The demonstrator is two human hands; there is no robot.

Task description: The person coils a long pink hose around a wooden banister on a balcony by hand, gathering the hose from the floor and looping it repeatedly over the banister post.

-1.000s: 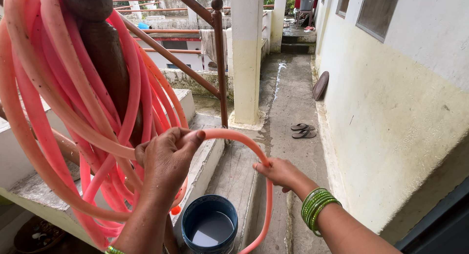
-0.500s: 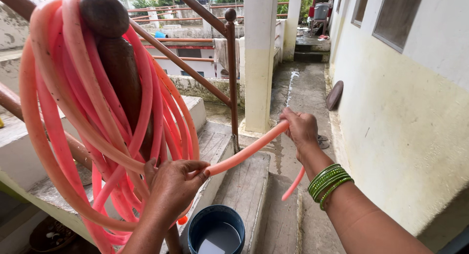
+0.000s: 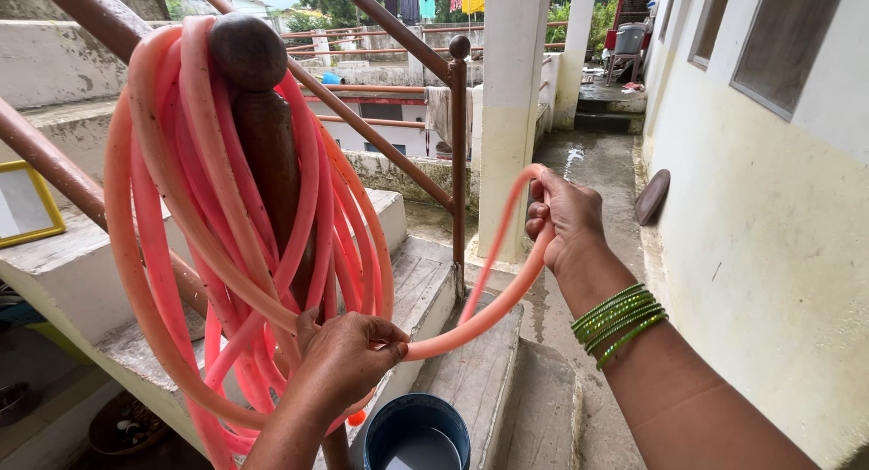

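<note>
Raised since before, the right hand (image 3: 566, 218) grips a hose (image 3: 493, 312) loop; the left hand (image 3: 348, 357) pinches it against the coil (image 3: 172, 208) on the post (image 3: 262, 135).

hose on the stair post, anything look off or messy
Mostly tidy: the pink hose hangs in loose, uneven coils over the wooden post, speckled with dirt. The left hand pinches one strand while the right hand grips a loop. The passage floor shows a wet streak. Nothing looks damaged.
</note>
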